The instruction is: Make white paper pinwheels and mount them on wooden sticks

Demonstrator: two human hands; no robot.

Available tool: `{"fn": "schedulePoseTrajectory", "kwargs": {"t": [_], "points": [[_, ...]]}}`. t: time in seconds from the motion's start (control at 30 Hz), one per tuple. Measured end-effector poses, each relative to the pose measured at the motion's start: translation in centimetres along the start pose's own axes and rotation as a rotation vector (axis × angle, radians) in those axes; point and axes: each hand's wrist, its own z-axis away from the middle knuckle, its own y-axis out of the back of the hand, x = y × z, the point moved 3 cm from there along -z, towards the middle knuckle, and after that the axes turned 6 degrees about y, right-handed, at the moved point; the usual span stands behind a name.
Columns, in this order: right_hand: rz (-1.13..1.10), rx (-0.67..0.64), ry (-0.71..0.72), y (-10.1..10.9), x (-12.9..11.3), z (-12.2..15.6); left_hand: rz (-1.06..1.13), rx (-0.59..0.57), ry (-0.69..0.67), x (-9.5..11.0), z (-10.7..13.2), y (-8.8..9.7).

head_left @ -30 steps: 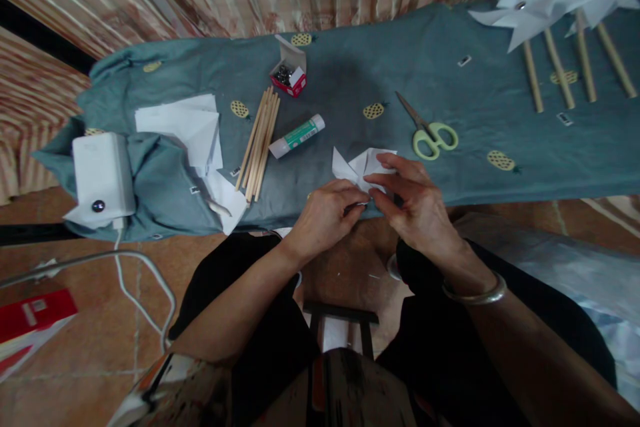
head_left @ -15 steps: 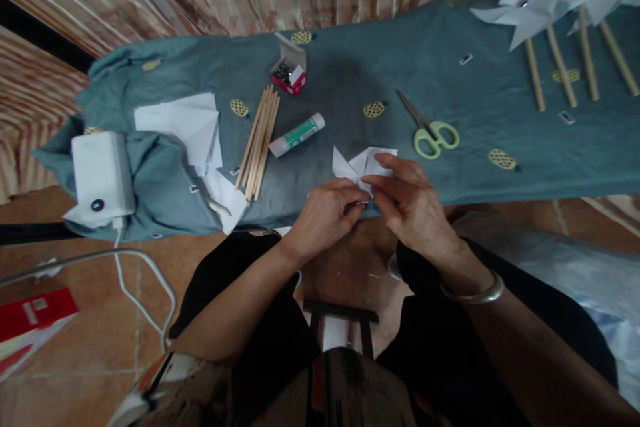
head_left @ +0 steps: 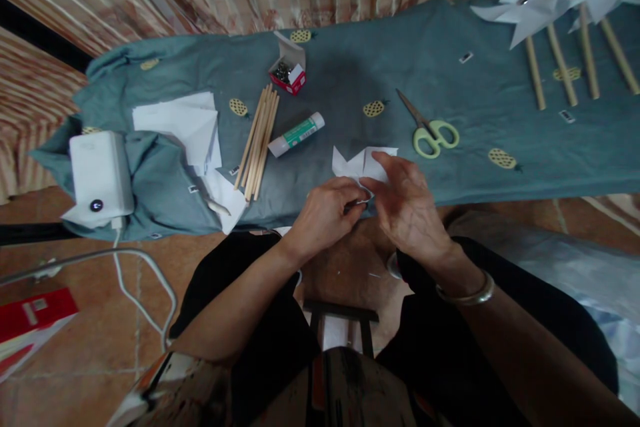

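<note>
A folded white paper piece (head_left: pixel 361 163) lies at the near edge of the teal cloth (head_left: pixel 350 73). My left hand (head_left: pixel 325 215) pinches its lower corner, and a small thin object shows at my fingertips. My right hand (head_left: pixel 407 210) is turned palm up and curls round the paper's right side, thumb and fingers on its flaps. A metal bangle (head_left: pixel 465 295) sits on my right wrist.
On the cloth lie green scissors (head_left: pixel 430 130), a glue stick (head_left: pixel 297 135), a bundle of wooden sticks (head_left: pixel 257 140), a small red box of pins (head_left: pixel 289 71), white paper sheets (head_left: pixel 183 123) and a white device (head_left: pixel 100 177). Finished paper pinwheels on sticks (head_left: pixel 550 20) lie far right.
My right hand has rolled from palm down to palm up and drawn slightly back towards me. The left hand keeps its pinch in place.
</note>
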Motion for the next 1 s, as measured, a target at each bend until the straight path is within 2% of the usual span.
{"fn": "schedulePoseTrajectory", "kwargs": {"t": [0.2,0.33,0.47,0.57,0.7,0.83,1.0], "points": [[0.087,0.055,0.057,-1.1,-0.3,0.2,-0.178,0.056,-0.086,0.2,0.4,-0.1],[0.160,0.083,0.115,-1.5,-0.4,0.2,-0.300,0.045,-0.125,0.3,0.4,-0.1],[0.174,0.065,0.111,-1.0,-0.4,0.3,-0.362,0.024,-0.140,0.4,0.4,-0.1],[0.095,0.093,0.106,-0.2,-0.2,0.3,-0.380,0.023,-0.156,0.5,0.5,-0.1],[0.008,0.181,0.056,1.0,0.8,0.1,-0.400,0.036,-0.165,0.5,0.5,-0.1],[0.042,0.166,-0.038,1.7,2.0,-0.6,-0.413,0.057,-0.168,0.2,0.4,0.5],[0.096,0.145,-0.092,2.1,2.0,-1.0,-0.443,0.109,-0.117,-0.8,-0.1,2.1]]}}
